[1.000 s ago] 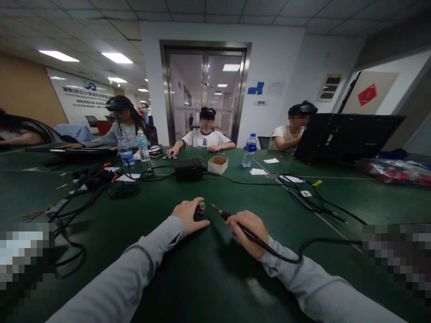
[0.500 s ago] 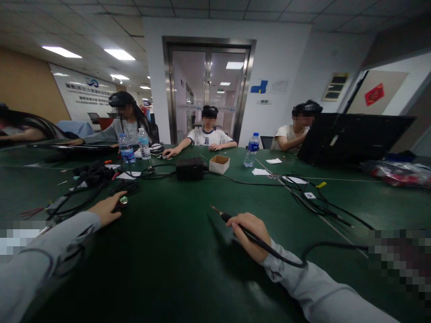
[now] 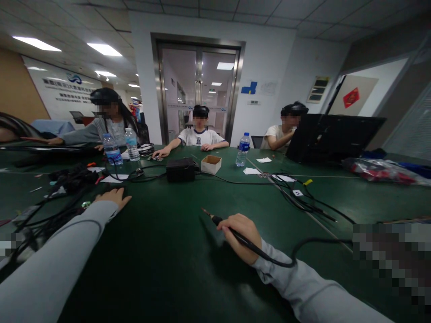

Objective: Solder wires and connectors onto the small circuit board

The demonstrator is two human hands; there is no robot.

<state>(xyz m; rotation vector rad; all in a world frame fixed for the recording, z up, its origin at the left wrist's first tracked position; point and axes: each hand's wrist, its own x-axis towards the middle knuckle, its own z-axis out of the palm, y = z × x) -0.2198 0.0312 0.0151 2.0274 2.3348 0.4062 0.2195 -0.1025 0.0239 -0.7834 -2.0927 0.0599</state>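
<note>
My right hand (image 3: 240,235) is closed around the dark handle of a soldering iron (image 3: 217,220). The bare metal tip points up and left, above the green table (image 3: 161,251), and a black cord trails back over my wrist. On the left, my left hand (image 3: 112,198) reaches low over the table with its fingers extended and apart, and nothing shows in it. A small shiny green round part (image 3: 86,204) lies just left of that wrist, beside tangled black cables (image 3: 74,179). The sleeve hides some of the cables.
A black box (image 3: 181,170) and an open white carton (image 3: 211,165) stand ahead. Water bottles (image 3: 243,150) and a monitor (image 3: 332,139) stand farther back. Black cables (image 3: 299,202) lie on the right. Several people sit around the table, one person (image 3: 201,134) directly opposite.
The view has turned slightly right. My left hand has come away from the small green round part, which now lies farther left by the cables. My right hand still holds the soldering iron.
</note>
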